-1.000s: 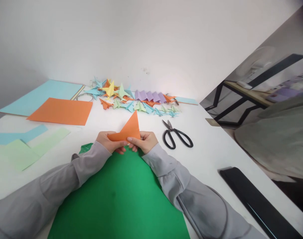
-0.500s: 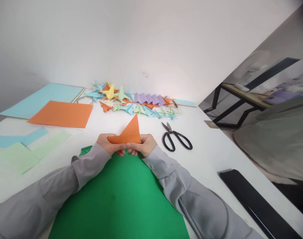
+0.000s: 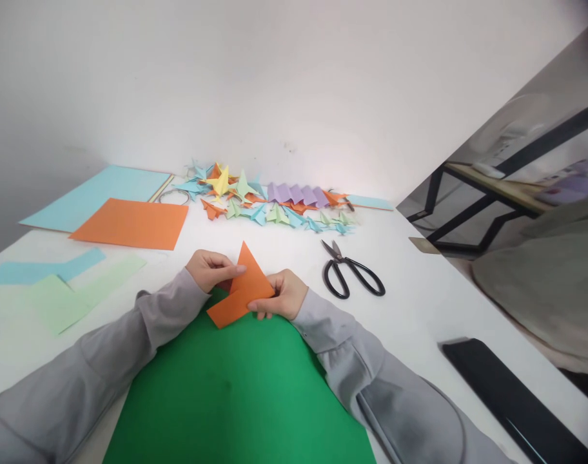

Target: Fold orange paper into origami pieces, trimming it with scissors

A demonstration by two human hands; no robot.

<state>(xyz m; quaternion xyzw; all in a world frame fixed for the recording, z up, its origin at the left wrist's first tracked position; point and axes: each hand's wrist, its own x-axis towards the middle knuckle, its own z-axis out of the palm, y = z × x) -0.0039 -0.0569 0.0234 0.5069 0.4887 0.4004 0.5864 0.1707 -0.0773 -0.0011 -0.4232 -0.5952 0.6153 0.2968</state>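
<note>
A folded orange paper (image 3: 249, 287) is held up over the far end of a green sheet (image 3: 240, 393). It has a pointed upper part and a strip-like flap that slants down to the left. My left hand (image 3: 211, 269) pinches its upper left edge, thumb on the front face. At its right corner my right hand (image 3: 283, 295) grips it, thumb in front and fingers behind. Black-handled scissors (image 3: 345, 264) lie with blades parted, to the right of my right hand.
Folded paper pieces (image 3: 274, 200) in several colours line the wall. Flat orange (image 3: 132, 223) and blue (image 3: 98, 193) sheets lie at the back left, with green (image 3: 76, 299) and blue (image 3: 42, 272) cut pieces nearer. A black object (image 3: 511, 399) rests at the right.
The orange paper has turned, its flap now slanting down to the left. My left hand has moved from the flap's end to the pointed part. The view has shifted slightly.
</note>
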